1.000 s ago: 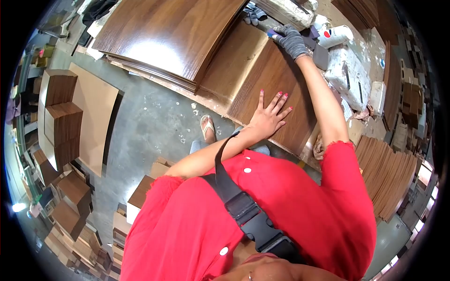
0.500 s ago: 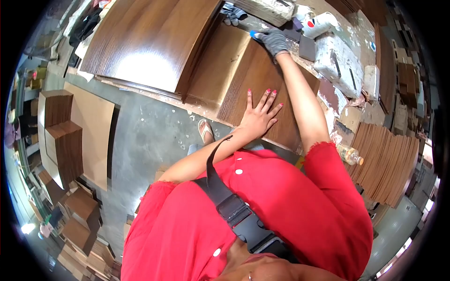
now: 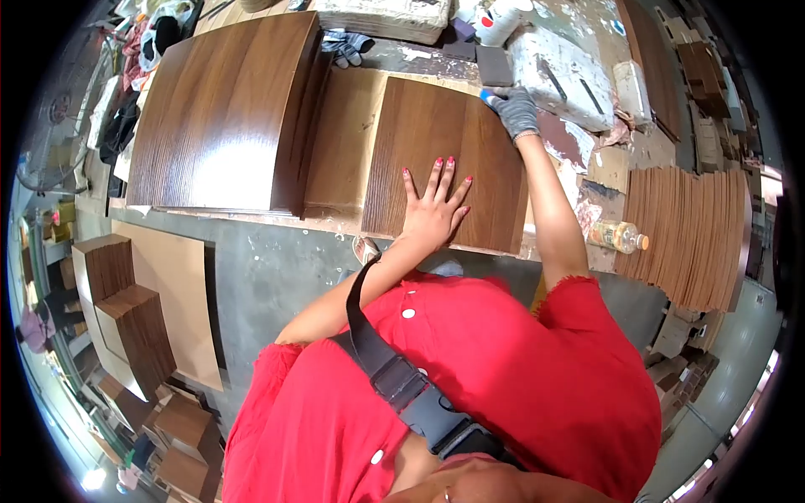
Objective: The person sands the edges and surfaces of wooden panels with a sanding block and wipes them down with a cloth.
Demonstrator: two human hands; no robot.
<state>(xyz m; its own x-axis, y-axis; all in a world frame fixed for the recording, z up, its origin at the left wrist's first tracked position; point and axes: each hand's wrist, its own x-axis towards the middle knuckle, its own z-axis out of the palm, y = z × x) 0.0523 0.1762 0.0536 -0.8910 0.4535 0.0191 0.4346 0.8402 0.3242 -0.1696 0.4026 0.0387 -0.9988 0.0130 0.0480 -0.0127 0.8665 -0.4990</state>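
My left hand [image 3: 432, 216] is bare and lies flat with fingers spread on a dark brown wood-grain panel [image 3: 419, 126]. My right hand [image 3: 516, 111], in a grey knit glove, is at the far right corner of that panel with its fingers closed. A small bit of blue [image 3: 486, 95] shows at its fingertips; whether it is a held piece or part of the glove is unclear. Left of the panel stands a stack of similar brown panels [image 3: 222, 109].
Past the panel are a grey block [image 3: 494, 65], a white bottle [image 3: 501, 21], a paint-smeared white block [image 3: 560, 75] and a loose glove [image 3: 345, 46]. At right are a plastic bottle [image 3: 616, 236] and a panel stack [image 3: 683, 239]. More panels [image 3: 134, 323] stand on the floor at left.
My right hand has moved from the panel's far left corner along its far edge to the far right corner. My left hand stays flat on the panel. The view has turned.
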